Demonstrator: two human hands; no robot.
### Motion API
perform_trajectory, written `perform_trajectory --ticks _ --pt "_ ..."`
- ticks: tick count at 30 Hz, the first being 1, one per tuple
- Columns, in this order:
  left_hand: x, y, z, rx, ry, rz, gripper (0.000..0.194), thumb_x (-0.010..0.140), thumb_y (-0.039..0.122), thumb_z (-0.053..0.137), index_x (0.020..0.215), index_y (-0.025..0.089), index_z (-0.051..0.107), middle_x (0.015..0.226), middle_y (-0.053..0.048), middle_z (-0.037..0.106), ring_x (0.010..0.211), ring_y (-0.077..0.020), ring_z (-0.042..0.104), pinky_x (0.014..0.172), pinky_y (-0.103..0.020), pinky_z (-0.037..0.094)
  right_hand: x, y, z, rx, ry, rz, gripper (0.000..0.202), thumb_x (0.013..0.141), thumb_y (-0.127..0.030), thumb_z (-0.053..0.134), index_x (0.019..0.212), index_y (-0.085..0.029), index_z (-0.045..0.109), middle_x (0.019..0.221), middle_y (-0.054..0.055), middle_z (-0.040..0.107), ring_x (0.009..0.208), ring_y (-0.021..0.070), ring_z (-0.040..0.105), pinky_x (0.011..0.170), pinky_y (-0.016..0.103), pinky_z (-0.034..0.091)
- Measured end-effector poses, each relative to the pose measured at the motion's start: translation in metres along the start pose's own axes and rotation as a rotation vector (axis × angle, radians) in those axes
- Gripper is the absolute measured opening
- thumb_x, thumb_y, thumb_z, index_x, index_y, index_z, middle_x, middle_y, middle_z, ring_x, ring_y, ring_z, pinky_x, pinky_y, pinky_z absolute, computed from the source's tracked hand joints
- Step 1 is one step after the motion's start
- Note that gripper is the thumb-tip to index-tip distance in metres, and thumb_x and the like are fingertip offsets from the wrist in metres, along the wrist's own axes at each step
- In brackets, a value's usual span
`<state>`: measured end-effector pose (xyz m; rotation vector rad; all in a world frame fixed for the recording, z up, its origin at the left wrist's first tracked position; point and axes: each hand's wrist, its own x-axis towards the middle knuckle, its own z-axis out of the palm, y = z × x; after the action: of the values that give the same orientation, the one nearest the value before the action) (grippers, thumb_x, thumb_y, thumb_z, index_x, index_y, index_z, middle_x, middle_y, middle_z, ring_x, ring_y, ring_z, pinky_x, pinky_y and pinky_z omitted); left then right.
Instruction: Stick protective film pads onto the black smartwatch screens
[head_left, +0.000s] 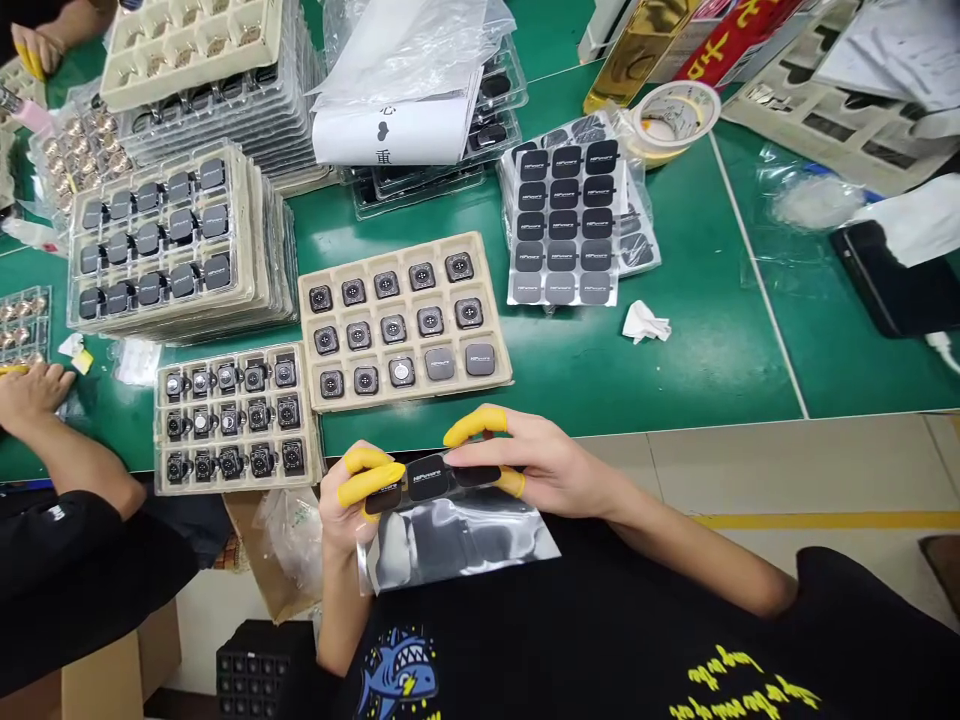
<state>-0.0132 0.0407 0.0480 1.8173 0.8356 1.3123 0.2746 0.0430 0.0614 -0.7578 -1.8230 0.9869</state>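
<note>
With yellow finger cots on some fingers, my left hand [355,488] and my right hand [529,455] hold a clear film sheet [469,545] between them. Along its top edge run three black rounded-square stickers [428,478] with pale lettering. My left fingers are closed on the left end, over one sticker; my right fingers pinch the right end. Just beyond my hands lies a beige tray [341,405] of square watch bodies [393,328]. Two of its front-row pockets at the right show dark lettered faces [480,360], and one watch body beside them has a white disc [402,371].
Left of the tray is another tray of watch parts [231,462], with stacked trays [262,240] behind. Sticker sheets [564,225], a tape roll [675,115], a scrap of tissue [645,322] and a phone [892,280] lie rightward. A co-worker's hand [34,395] rests at far left.
</note>
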Motion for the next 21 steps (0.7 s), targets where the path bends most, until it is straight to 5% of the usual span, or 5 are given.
perform_trajectory --ticks 5,8,12,16,21 --pt "0.006 0.002 -0.001 0.024 -0.035 0.031 0.031 0.104 0.025 0.081 0.134 0.033 0.085 0.095 -0.004 0.08 0.079 -0.0158 0.075 0.066 -0.029 0.062 -0.004 0.012 0.001 0.305 0.032 0.144 0.031 0.117 -0.024 0.059 0.126 -0.029 0.088 0.12 0.008 0.086 0.104 0.0176 0.082 0.092 0.029 0.066" --pt "0.006 0.001 -0.002 0.06 0.028 -0.011 0.028 0.101 0.026 0.085 0.127 0.035 0.088 0.095 -0.003 0.082 0.079 -0.0159 0.077 0.067 -0.028 0.062 -0.005 0.018 0.0 0.524 0.064 0.388 0.029 0.115 -0.042 0.065 0.132 -0.031 0.086 0.126 0.007 0.086 0.113 0.0216 0.082 0.101 0.035 0.066" --pt "0.005 0.002 -0.007 0.219 -0.003 -0.032 0.014 0.103 0.024 0.082 0.112 0.031 0.09 0.092 -0.002 0.082 0.078 -0.0143 0.077 0.067 -0.026 0.061 -0.004 0.021 -0.003 0.662 0.077 0.639 0.059 0.106 -0.071 0.068 0.145 -0.027 0.075 0.144 0.012 0.079 0.131 0.0311 0.077 0.111 0.045 0.062" --pt "0.003 0.001 -0.009 0.25 -0.068 -0.1 0.015 0.107 0.023 0.075 0.109 0.029 0.09 0.093 -0.004 0.083 0.078 -0.0149 0.077 0.067 -0.026 0.061 0.002 0.017 -0.002 0.452 -0.077 0.781 0.071 0.085 -0.058 0.094 0.143 -0.027 0.069 0.134 0.011 0.078 0.121 0.03 0.077 0.11 0.048 0.062" --pt "-0.005 -0.003 -0.004 -0.02 0.11 -0.289 0.021 0.098 0.038 0.087 0.118 0.033 0.089 0.094 -0.003 0.086 0.079 -0.018 0.079 0.073 -0.03 0.065 0.008 0.011 0.001 0.462 -0.036 0.728 0.039 0.09 -0.052 0.089 0.111 -0.023 0.074 0.109 0.006 0.078 0.096 0.0229 0.074 0.092 0.039 0.063"
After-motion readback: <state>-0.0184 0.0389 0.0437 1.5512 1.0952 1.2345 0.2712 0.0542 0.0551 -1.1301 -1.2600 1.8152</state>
